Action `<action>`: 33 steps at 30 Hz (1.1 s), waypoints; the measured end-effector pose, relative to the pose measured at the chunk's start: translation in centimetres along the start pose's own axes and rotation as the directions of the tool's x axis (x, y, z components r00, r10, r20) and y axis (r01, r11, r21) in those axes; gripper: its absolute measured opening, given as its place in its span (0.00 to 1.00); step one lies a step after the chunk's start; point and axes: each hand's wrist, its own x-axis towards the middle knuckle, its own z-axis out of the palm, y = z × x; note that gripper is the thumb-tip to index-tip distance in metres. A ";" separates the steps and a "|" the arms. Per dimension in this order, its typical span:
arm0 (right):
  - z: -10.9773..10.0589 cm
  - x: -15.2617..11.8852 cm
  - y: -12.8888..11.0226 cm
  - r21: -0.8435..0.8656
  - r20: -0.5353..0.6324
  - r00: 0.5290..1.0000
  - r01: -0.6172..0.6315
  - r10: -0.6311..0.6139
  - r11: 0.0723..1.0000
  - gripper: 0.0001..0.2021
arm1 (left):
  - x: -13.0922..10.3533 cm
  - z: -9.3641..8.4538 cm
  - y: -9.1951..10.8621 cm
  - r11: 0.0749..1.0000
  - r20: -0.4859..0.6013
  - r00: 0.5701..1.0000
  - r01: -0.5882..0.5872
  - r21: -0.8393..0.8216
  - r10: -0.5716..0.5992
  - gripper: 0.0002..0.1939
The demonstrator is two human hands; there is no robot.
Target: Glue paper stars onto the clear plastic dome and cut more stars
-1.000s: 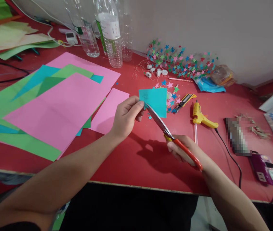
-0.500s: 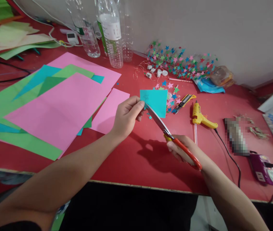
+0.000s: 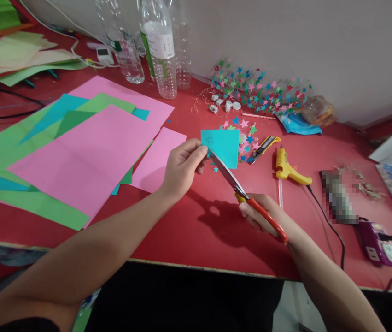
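Pinched by its left edge in my left hand (image 3: 186, 163) is a square of turquoise paper (image 3: 228, 143), held above the table. A faint star outline is drawn near its upper left. My right hand (image 3: 261, 214) grips red-handled scissors (image 3: 229, 175), their blades pointing up and left. The blade tips lie against the paper's lower left part, close to my left thumb; whether they are through it I cannot tell. Small paper stars (image 3: 247, 145) lie on the table behind the square.
Pink sheets (image 3: 88, 157) and green and blue ones are layered at left. Plastic bottles (image 3: 159, 60) stand at the back. To the right lie a box cutter (image 3: 265, 146), a yellow glue gun (image 3: 287, 168) with its cord, and a purple power strip (image 3: 378, 244). Star-covered clear material (image 3: 261, 90) rests by the wall.
Almost nothing differs. The scissors' handles and the turquoise paper's right edge have shifted very slightly; both hands keep their hold.
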 end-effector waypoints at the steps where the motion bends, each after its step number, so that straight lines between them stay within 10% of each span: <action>1: 0.0 0.0 0.0 0.004 -0.003 1.000 0.005 -0.005 1.000 0.25 | 0.0 0.0 0.0 1.000 0.001 1.000 0.002 -0.009 -0.002 0.13; 33: 2.2 0.0 -0.1 0.150 -0.046 0.999 0.011 -0.005 0.989 0.29 | -0.5 0.8 -0.3 0.978 -0.026 0.985 0.168 -0.126 -0.172 0.09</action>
